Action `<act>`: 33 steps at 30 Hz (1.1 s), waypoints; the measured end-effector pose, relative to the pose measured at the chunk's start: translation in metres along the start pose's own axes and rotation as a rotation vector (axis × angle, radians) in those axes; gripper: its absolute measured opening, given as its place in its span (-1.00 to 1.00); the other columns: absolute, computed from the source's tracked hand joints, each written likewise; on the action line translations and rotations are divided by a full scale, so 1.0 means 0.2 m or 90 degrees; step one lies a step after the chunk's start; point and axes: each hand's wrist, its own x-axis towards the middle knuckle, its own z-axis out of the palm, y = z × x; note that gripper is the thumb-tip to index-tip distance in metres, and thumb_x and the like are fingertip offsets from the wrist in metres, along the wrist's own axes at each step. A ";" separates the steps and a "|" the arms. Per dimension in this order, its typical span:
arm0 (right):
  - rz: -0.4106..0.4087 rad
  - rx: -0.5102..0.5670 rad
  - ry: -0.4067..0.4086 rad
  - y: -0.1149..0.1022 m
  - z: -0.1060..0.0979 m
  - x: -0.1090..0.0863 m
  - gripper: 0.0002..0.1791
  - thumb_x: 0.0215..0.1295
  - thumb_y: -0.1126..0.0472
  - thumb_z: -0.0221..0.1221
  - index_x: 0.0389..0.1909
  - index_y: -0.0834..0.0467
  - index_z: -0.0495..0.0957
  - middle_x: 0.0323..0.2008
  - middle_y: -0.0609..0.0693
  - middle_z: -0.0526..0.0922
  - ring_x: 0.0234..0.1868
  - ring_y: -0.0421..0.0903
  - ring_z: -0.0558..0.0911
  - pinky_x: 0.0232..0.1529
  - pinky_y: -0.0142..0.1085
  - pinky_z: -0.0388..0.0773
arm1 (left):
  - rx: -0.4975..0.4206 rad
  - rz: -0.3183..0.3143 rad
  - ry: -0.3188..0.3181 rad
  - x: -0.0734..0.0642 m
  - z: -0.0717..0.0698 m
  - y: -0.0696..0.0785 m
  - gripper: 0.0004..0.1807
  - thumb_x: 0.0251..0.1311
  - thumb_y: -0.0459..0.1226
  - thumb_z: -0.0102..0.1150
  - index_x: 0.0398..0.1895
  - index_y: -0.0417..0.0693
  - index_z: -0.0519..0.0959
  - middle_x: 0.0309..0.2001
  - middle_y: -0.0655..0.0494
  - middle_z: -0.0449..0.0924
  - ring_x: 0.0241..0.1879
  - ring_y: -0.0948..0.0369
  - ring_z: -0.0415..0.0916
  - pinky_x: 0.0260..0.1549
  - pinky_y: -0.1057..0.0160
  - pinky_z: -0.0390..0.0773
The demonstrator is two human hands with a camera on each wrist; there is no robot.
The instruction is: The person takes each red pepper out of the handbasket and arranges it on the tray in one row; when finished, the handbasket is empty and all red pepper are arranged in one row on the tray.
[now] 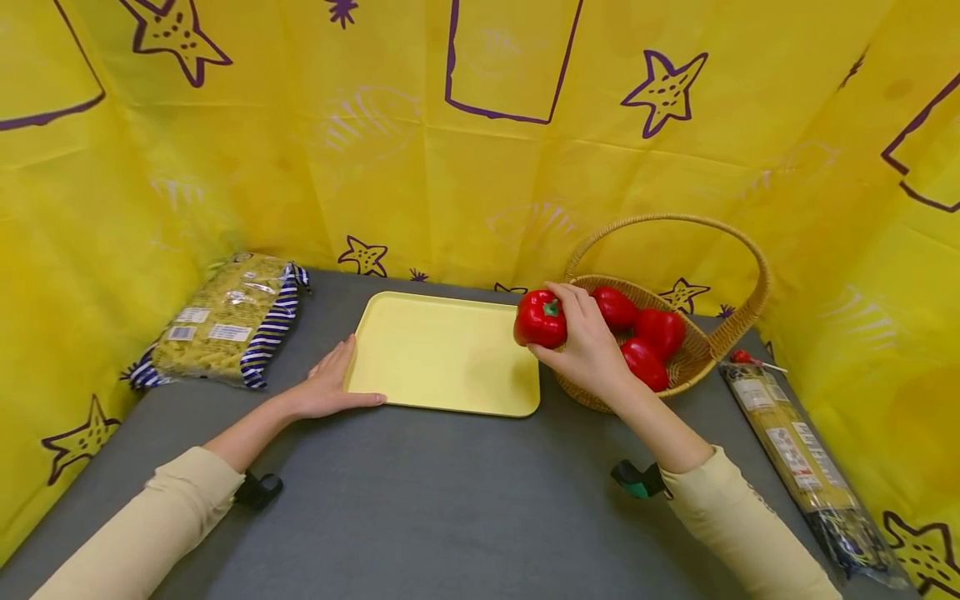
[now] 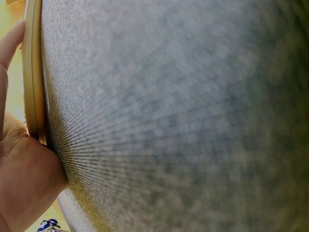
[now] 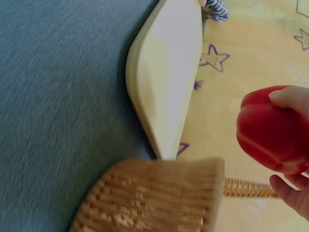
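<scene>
A yellow cloth [image 1: 420, 183] backs the grey counter [image 1: 450, 500]. On it, at right, stands the basket [image 3: 154, 193], holding three red peppers [image 1: 660, 333]; left of it lies the tray [image 1: 442, 354], with nothing on it. A bag [image 1: 225, 321] sits at far left, a packet [image 1: 795, 450] at far right. The left hand [image 1: 330, 385] rests at the tray's near left corner, fingers straight along one edge, thumb spread along the other; a hard push there could slide the tray. The right hand [image 1: 588, 342] pinches the held pepper [image 1: 538, 321] between thumb and fingers, raised by the tray's right end, beside the basket. Its glossy, rounded skin could slip from a loose pinch and roll; the wrist, over the rim, might knock the basket.
</scene>
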 end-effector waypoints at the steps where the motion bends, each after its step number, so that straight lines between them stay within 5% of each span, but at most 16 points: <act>1: 0.000 0.004 -0.002 -0.01 0.01 0.01 -0.03 -0.12 0.17 0.53 0.34 0.22 0.25 0.20 0.20 0.37 0.23 0.14 0.35 0.12 0.08 0.46 | 0.001 0.000 0.001 0.00 0.00 0.00 0.31 0.09 0.22 0.26 0.51 -0.34 -0.37 0.51 -0.36 -0.40 0.46 -0.29 -0.40 0.25 -0.41 -0.25; 33: 0.090 0.120 -0.091 -0.16 0.41 0.20 -0.07 0.00 0.08 0.48 0.37 0.19 0.24 0.24 0.15 0.35 0.24 0.09 0.35 0.16 0.08 0.40 | 0.011 -0.014 -0.008 0.01 0.00 -0.01 0.34 0.08 0.26 0.24 0.50 -0.35 -0.38 0.52 -0.33 -0.40 0.47 -0.26 -0.40 0.29 -0.37 -0.26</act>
